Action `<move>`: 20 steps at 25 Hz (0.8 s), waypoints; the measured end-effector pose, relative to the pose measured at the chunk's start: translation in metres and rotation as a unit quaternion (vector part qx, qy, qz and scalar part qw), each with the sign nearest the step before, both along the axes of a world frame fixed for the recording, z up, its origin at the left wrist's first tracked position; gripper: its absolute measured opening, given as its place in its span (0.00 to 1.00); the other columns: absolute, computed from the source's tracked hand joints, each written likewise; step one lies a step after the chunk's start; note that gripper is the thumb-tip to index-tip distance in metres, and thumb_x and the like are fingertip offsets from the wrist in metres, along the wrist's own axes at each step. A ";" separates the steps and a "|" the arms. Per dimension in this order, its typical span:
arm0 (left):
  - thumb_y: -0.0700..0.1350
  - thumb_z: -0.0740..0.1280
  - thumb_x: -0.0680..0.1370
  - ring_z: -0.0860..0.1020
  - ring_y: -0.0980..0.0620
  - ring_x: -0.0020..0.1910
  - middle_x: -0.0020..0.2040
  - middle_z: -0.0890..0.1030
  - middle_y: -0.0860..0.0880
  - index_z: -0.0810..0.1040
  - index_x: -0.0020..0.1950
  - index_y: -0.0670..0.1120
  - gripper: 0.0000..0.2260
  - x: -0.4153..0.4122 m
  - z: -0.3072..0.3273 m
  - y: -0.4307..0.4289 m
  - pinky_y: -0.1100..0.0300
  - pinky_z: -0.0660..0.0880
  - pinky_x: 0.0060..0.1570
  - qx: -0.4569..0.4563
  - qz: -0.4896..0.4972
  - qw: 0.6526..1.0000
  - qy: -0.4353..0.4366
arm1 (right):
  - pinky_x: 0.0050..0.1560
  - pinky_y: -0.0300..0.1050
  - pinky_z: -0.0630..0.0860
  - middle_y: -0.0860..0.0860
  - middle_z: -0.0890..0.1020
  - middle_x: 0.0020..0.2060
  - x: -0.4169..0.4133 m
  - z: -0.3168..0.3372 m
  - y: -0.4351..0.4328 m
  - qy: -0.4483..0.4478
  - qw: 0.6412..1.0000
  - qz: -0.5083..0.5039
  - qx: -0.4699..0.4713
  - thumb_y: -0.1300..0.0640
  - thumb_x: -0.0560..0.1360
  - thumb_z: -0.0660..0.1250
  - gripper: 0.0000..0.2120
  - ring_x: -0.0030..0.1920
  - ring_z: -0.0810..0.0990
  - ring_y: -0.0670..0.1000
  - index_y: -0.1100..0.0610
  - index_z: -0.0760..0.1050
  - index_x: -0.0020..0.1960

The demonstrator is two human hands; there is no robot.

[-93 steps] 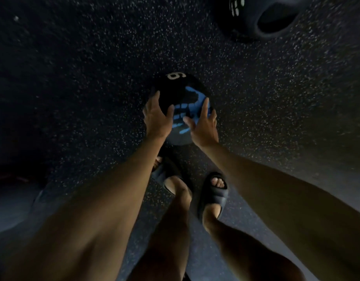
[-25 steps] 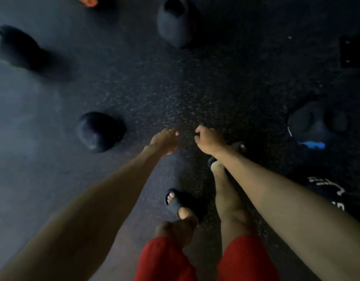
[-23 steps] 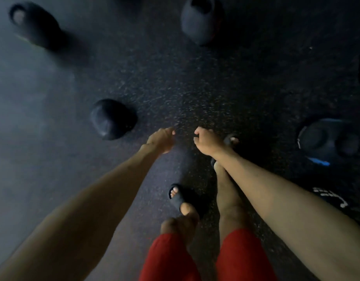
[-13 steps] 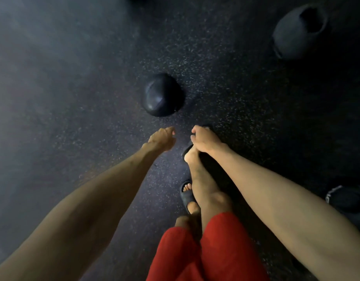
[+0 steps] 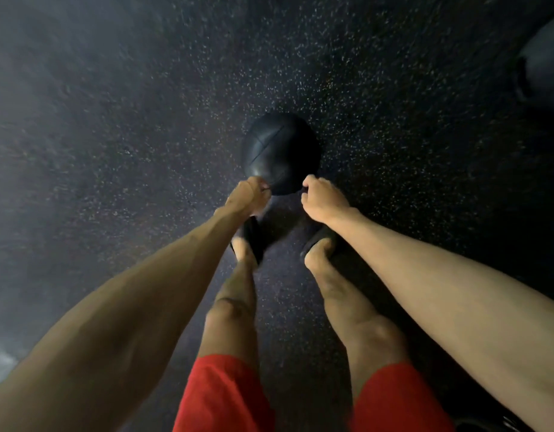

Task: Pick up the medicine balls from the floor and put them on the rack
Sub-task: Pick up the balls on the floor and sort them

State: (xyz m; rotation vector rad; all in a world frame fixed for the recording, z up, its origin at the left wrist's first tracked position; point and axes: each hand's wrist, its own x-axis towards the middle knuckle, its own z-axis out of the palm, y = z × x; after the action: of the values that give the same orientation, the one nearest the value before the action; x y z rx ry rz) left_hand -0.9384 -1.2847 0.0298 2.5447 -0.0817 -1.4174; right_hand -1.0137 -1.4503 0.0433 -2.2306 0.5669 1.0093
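Left hand (image 5: pixel 249 198), right hand (image 5: pixel 322 199) loosely curled, empty; medicine ball (image 5: pixel 279 148) near edge hidden behind them

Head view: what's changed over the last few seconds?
The blue-marked ball gripped earlier is gone from both hands. The person has walked up to the dark medicine ball, which shifted in frame from left to just ahead of the left hand and right hand. Same for the last second: hands loosely curled, holding nothing; ball on the floor.
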 end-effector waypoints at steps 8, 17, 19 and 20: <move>0.46 0.61 0.82 0.73 0.36 0.66 0.68 0.73 0.35 0.64 0.73 0.40 0.21 0.081 -0.109 0.017 0.45 0.71 0.66 -0.001 0.021 1.000 0.022 | 0.71 0.67 0.66 0.63 0.50 0.79 0.063 -0.114 0.051 0.043 0.976 -0.207 -0.054 0.38 0.76 0.68 0.47 0.77 0.56 0.66 0.49 0.43 0.82; 0.55 0.56 0.83 0.72 0.36 0.68 0.69 0.72 0.36 0.64 0.73 0.40 0.24 0.146 -0.184 0.002 0.44 0.70 0.68 -0.013 0.056 0.997 0.052 | 0.74 0.67 0.58 0.60 0.47 0.81 0.066 -0.185 0.066 -0.040 0.887 -0.459 -0.037 0.35 0.74 0.68 0.48 0.80 0.49 0.62 0.46 0.42 0.82; 0.62 0.58 0.81 0.72 0.37 0.69 0.72 0.70 0.37 0.60 0.77 0.45 0.31 0.140 -0.189 -0.014 0.40 0.70 0.69 -0.028 0.043 0.996 0.079 | 0.75 0.59 0.62 0.59 0.56 0.80 0.043 -0.192 0.039 -0.066 0.834 -0.547 -0.034 0.39 0.79 0.65 0.40 0.79 0.58 0.60 0.50 0.50 0.82; 0.64 0.59 0.80 0.70 0.38 0.71 0.75 0.68 0.39 0.57 0.79 0.47 0.34 0.132 -0.189 -0.026 0.41 0.69 0.71 -0.044 0.034 0.994 0.098 | 0.74 0.55 0.63 0.59 0.61 0.78 0.031 -0.195 0.023 -0.065 0.802 -0.592 -0.045 0.41 0.81 0.63 0.35 0.77 0.62 0.59 0.52 0.54 0.82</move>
State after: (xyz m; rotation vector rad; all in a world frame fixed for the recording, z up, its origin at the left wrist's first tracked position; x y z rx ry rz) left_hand -0.8066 -1.3110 -0.1587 2.3032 -0.0235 -1.5911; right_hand -0.9830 -1.4269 -0.1519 -1.4558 1.6542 0.1454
